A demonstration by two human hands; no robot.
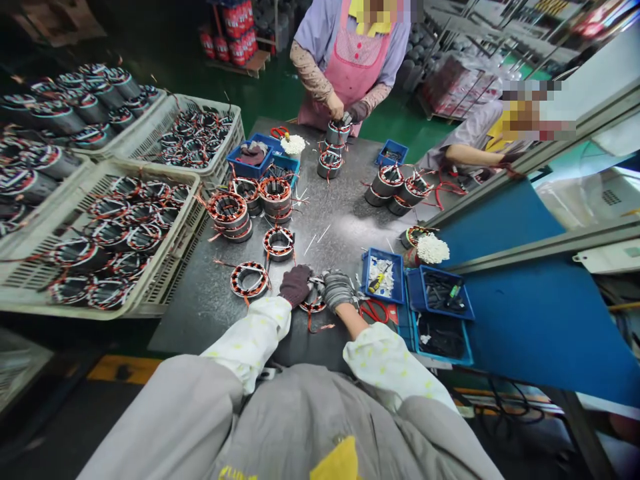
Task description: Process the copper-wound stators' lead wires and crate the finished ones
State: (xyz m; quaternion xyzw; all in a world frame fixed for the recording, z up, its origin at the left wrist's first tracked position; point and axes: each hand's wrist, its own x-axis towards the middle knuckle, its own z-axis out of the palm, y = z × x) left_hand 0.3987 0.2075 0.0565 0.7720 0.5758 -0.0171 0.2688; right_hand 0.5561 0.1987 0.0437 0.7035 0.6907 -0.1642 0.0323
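Observation:
In a dark knit glove, my left hand [295, 285] is closed on the left side of a motor stator [313, 305] with orange and black windings. My right hand [339, 289], in a grey glove, has its fingers curled at the stator's upper right edge. Both hands partly cover the stator, and a loose lead trails from its near side. Left of my hands lies another stator [249, 279], with one more stator [279, 244] just beyond it. Red-handled scissors [374, 309] rest to the right of my right hand.
Stacked stators [229, 215] stand at the table's left. A blue bin [383, 275] of white pieces and a yellow-handled tool sits right, beside a bin of black sleeves [447, 292]. Plastic crates [150, 175] of stators fill the left. Across the table, a person [353, 73] handles a stator.

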